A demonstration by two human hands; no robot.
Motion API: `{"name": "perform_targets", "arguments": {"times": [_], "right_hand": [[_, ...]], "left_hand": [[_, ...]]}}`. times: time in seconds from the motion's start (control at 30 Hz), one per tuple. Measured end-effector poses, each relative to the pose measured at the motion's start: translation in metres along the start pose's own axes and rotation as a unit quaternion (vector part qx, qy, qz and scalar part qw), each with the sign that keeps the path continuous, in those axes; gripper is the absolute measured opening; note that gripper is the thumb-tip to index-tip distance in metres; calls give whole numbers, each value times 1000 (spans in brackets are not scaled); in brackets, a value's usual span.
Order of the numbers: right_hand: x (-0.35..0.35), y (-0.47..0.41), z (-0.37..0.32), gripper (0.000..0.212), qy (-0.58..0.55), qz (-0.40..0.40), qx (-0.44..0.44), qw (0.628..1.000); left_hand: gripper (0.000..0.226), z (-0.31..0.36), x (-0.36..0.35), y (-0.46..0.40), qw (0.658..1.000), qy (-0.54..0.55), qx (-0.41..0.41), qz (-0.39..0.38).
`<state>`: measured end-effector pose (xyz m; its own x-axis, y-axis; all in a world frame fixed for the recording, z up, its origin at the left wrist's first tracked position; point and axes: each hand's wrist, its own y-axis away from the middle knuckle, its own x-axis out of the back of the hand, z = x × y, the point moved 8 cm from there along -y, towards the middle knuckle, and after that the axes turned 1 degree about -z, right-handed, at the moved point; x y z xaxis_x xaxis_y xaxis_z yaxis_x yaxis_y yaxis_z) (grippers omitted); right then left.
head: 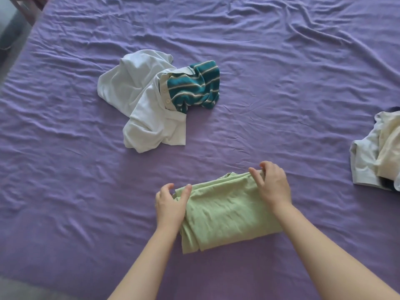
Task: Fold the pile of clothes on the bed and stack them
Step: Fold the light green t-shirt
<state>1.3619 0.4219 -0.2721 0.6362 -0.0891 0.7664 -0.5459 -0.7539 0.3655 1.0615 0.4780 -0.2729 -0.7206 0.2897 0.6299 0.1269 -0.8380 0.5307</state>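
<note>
The bed sheet (281, 61) is matt purple cloth, full of small wrinkles. The green garment (225, 213) looks soft, matt knit cloth. At 11 o'clock from it, the white shirt (138, 98) is smooth cloth, and the striped garment (194, 87) looks thicker, slightly fuzzy.

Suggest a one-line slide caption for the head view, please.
Both hands grip a folded green garment on the purple bed.

Bed fills the view, wrinkled purple sheet (281, 61).
Light is soft and even, creases throw only faint shadows. Top left corner: strip of grey floor (10, 37) past the bed edge, plus a blurred pinkish-brown furniture piece (32, 9), can't tell what.
</note>
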Motion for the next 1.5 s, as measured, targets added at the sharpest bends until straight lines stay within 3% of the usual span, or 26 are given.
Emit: {"name": "perform_targets", "arguments": {"times": [0.1, 0.2, 0.27, 0.3, 0.37, 0.47, 0.57, 0.7, 0.77, 0.9, 1.07, 1.23, 1.33, 1.43, 1.5], "right_hand": [[-5, 26, 19, 58, -3, -2, -32, 999], [-16, 54, 43, 63, 2, -49, -97, 994], [-17, 58, 48, 37, -25, -48, -95, 994], [-14, 57, 45, 26, -43, -39, -78, 995], [-4, 56, 37, 27, -76, -18, -37, 996], [23, 55, 33, 25, -126, 10, -14, 992], [63, 48, 42, 19, -159, 30, -18, 987], [139, 33, 67, 16, -176, 84, -10, 981], [185, 26, 81, 20, -179, 122, 10, 976], [278, 15, 120, 40, -175, 192, 43, 965], [378, 3, 181, 48, -143, 276, 38, 950], [419, -26, 254, 47, -104, 299, -16, 949], [401, -55, 298, 56, -67, 221, -65, 971], [359, -76, 327, 67, -18, 122, -72, 990], [335, -80, 339, 66, 71, 98, -82, 989]], "left_hand": [[95, -22, -16, 12, 997, 23, 64, -40], [90, -47, -29, 25, 982, 97, 151, -62], [75, -50, -33, 25, 977, 121, 164, -58], [60, -44, -33, 25, 980, 117, 152, -55], [35, -26, -29, 28, 989, 98, 103, -36], [22, 14, -22, 36, 996, 87, 11, 0], [24, 53, -40, 38, 993, 109, -27, -40], [57, 114, -91, 41, 973, 187, -42, -127], [63, 151, -122, 48, 960, 220, -55, -167], [56, 251, -177, 84, 932, 261, -130, -215], [27, 363, -249, 135, 903, 262, -204, -271], [36, 417, -328, 159, 909, 216, -193, -301], [44, 414, -366, 164, 923, 153, -182, -303], [61, 406, -378, 169, 938, -51, -283, -193], [62, 408, -384, 190, 879, -199, -418, -114]]}}
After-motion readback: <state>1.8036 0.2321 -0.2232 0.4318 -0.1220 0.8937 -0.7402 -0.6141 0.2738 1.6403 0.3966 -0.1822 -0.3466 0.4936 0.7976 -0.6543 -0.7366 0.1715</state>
